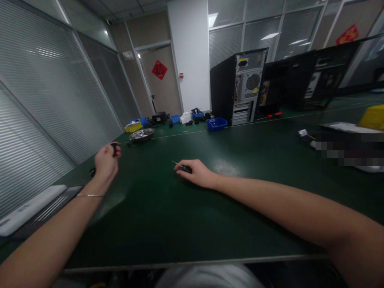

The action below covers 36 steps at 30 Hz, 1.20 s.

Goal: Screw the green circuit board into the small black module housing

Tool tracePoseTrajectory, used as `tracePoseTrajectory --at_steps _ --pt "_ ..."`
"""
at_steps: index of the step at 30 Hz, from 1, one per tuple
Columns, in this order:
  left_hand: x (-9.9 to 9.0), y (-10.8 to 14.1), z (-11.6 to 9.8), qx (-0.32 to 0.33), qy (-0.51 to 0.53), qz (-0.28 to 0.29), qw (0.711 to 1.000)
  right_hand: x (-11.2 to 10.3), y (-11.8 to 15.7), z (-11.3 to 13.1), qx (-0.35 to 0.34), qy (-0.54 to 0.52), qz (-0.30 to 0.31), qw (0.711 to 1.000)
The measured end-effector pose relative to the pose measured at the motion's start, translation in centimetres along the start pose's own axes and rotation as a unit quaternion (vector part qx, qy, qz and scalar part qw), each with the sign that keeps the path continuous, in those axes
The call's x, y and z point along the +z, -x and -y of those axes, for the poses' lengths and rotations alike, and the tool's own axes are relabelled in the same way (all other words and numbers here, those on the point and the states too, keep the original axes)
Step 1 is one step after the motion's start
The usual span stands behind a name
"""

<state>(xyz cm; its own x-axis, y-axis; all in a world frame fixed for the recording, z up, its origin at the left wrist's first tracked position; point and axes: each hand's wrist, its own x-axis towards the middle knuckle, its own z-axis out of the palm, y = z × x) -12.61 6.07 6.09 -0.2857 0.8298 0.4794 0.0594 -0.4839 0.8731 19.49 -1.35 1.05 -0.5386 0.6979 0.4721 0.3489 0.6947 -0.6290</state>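
Note:
On the green table, my right hand is closed round a small screwdriver with a dark handle, its thin metal shaft pointing up and left. Farther left, my left hand is raised with its fingers curled round a small black object, too blurred to identify. A dark green and black item shows just left of that wrist. Beyond the left hand stands a round metal bowl with small things in it.
A black computer tower stands at the back beside a blue tray. Small bins, including a yellow one, line the back left. A keyboard-like white object lies at the left edge; a yellow box is far right.

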Motion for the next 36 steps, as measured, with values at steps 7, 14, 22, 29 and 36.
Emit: tracePoseTrajectory --at_steps 7,14,22,29,36 --pt "9.9 6.4 2.0 -0.144 0.029 0.375 0.915 -1.5 0.0 -1.7 0.012 0.02 -0.015 1.0" --pt "8.8 8.2 3.1 -0.185 0.054 0.398 0.897 -1.6 0.2 -2.3 -0.009 0.049 0.019 0.999" --pt "9.1 8.7 2.4 -0.212 0.065 0.424 0.878 -1.4 0.3 -2.0 -0.021 0.093 0.038 0.995" --pt "8.9 8.5 2.7 -0.233 0.075 0.39 0.887 -1.5 0.3 -2.1 -0.036 0.084 0.039 0.995" --pt "9.1 8.7 2.9 -0.227 0.05 0.399 0.887 -1.8 0.3 -1.8 -0.026 0.072 0.049 0.996"
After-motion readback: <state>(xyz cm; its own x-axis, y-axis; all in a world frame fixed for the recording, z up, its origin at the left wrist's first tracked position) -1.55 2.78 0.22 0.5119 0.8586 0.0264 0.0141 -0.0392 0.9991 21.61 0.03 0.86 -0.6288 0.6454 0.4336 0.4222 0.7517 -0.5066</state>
